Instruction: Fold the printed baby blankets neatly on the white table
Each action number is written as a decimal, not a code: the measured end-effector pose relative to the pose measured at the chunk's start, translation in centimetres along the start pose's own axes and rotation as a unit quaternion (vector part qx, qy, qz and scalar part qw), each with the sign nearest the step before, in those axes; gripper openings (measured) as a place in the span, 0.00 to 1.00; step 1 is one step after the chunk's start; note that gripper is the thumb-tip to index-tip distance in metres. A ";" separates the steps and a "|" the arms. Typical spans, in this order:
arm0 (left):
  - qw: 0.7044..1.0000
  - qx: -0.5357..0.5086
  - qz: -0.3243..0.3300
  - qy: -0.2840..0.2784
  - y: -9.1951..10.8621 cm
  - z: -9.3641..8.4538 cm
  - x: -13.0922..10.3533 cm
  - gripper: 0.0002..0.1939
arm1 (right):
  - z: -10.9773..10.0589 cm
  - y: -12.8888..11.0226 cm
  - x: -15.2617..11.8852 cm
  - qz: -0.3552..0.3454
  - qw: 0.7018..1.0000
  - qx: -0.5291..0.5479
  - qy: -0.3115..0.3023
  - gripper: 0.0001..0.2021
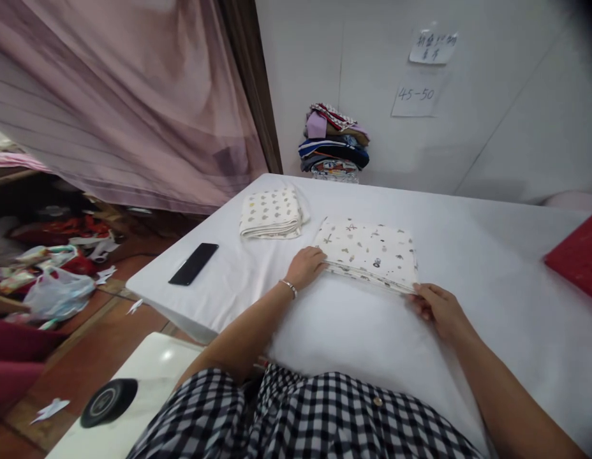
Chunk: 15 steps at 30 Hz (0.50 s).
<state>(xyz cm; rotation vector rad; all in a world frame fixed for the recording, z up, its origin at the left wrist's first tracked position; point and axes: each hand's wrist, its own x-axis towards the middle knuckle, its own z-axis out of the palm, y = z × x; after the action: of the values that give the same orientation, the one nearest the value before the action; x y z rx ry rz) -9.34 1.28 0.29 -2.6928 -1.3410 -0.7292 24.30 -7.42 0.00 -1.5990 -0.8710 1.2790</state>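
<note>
A folded white cloth (367,248) with small grey and tan printed figures lies flat on the white-covered table in front of me. My left hand (307,265), with a bracelet at the wrist, grips its near left corner. At the near right corner, my right hand (437,309) pinches the layered edge between thumb and fingers. Several layers show along the near side. Beyond my left hand lies a second folded cloth (272,210), white with rows of small grey motifs, apart from both hands.
A black phone (194,264) lies near the left edge of the table (506,268). Folded clothes (333,140) are stacked by the wall. Something red (578,255) sits at the right. A pink curtain (147,95) hangs at the left, with bags (59,293) beneath.
</note>
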 end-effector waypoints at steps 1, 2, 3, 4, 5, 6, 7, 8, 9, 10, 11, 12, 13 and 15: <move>1.000 0.002 -0.015 0.010 -0.5 -0.2 -0.4 0.11 | 0.0 0.0 0.0 -0.001 1.000 -0.002 0.001 0.16; 0.999 0.002 -0.026 0.018 -1.0 -0.3 -0.7 0.11 | 0.0 0.1 0.1 -0.002 1.000 -0.005 0.001 0.16; 0.999 0.000 -0.035 0.025 -1.3 -0.4 -1.0 0.11 | 0.0 0.1 0.1 -0.002 1.000 -0.008 -0.001 0.16; 0.999 -0.004 -0.040 0.027 -1.5 -0.5 -1.1 0.12 | 0.0 0.0 0.1 -0.001 1.000 -0.011 -0.002 0.16; 0.999 -0.008 -0.043 0.026 -1.6 -0.5 -1.2 0.12 | 0.0 0.0 0.2 -0.001 1.000 -0.016 -0.004 0.16; 0.999 -0.013 -0.047 0.023 -1.7 -0.6 -1.3 0.12 | 0.0 -0.1 0.2 -0.001 1.000 -0.025 -0.007 0.16; 0.998 -0.017 -0.053 0.017 -1.8 -0.7 -1.3 0.12 | 0.0 -0.3 0.1 -0.004 0.999 -0.036 -0.008 0.16; 0.998 -0.021 -0.062 0.013 -1.7 -0.8 -1.4 0.12 | -0.1 -0.5 0.1 -0.011 0.999 -0.049 -0.006 0.15; 0.997 -0.026 -0.074 0.010 -1.7 -0.9 -1.4 0.13 | -0.1 -0.7 0.0 -0.022 0.998 -0.063 -0.003 0.15; 0.995 -0.031 -0.089 0.010 -1.6 -1.1 -1.3 0.14 | -0.1 -0.9 0.0 -0.034 0.996 -0.078 0.000 0.14; 0.994 -0.035 -0.105 0.011 -1.5 -1.2 -1.3 0.15 | 0.0 -1.1 -0.1 -0.044 0.995 -0.094 0.001 0.13; 0.992 -0.040 -0.121 0.010 -1.4 -1.3 -1.3 0.16 | 0.1 -1.2 -0.2 -0.047 0.993 -0.110 -0.001 0.12; 0.990 -0.045 -0.137 0.006 -1.3 -1.5 -1.3 0.16 | 0.1 -1.3 -0.2 -0.043 0.991 -0.124 -0.006 0.12; 0.985 -0.057 -0.161 -0.010 -1.1 -1.6 -1.3 0.16 | 0.4 -1.3 -0.2 -0.017 0.989 -0.143 -0.014 0.12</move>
<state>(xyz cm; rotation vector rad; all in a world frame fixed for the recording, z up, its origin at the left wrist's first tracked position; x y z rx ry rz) -11.53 0.62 0.98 -2.6009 -1.8195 -0.8275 23.91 -7.08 1.22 -1.7809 -1.1363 1.1959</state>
